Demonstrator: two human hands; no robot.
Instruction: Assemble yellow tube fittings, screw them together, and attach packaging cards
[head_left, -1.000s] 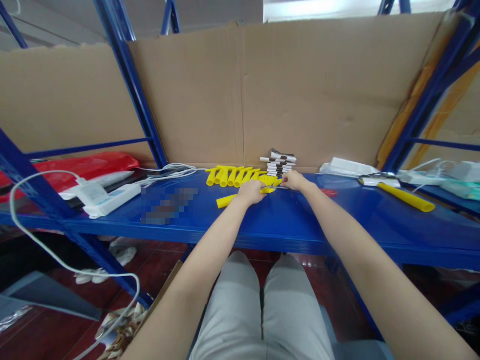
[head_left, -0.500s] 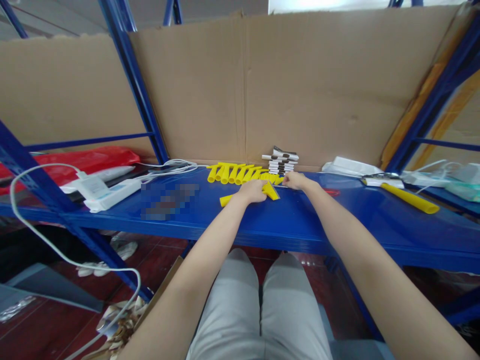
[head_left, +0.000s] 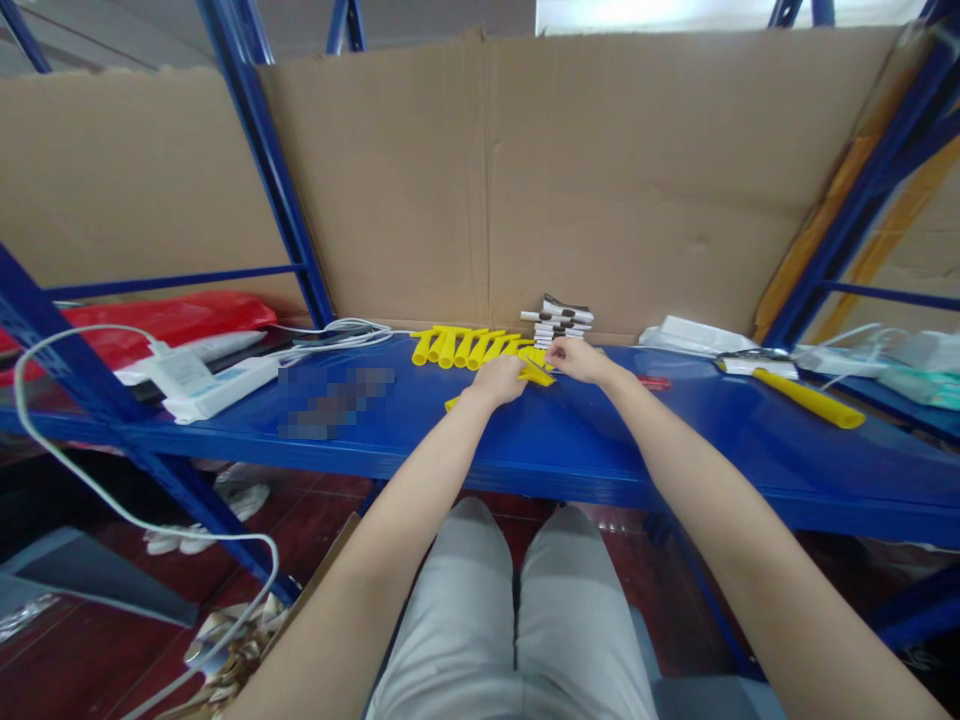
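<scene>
My left hand (head_left: 499, 380) is closed around a yellow tool (head_left: 537, 375) with a tube-like handle and a wider flat head. The handle end (head_left: 451, 404) pokes out on the left, and the palm hides its middle. Just right of the head, my right hand (head_left: 574, 358) has its fingers pinched close to it; a thin, light-coloured piece seems to be in them, too small to name. Behind my left hand lies a row of several similar yellow tools (head_left: 456, 348). A stack of white and dark-printed small packets (head_left: 559, 322) rises behind my right hand.
The blue shelf (head_left: 390, 410) carries a white power strip (head_left: 225, 390) with cables at left. Right of my right arm lie a red item (head_left: 655, 383), white boxes (head_left: 697, 335) and a long yellow-handled tool (head_left: 810, 398). A cardboard wall (head_left: 615, 180) stands behind; blue posts (head_left: 270, 160) flank it.
My right hand has moved left, close to the head of the yellow tool. My left hand has shifted slightly and still grips the tool.
</scene>
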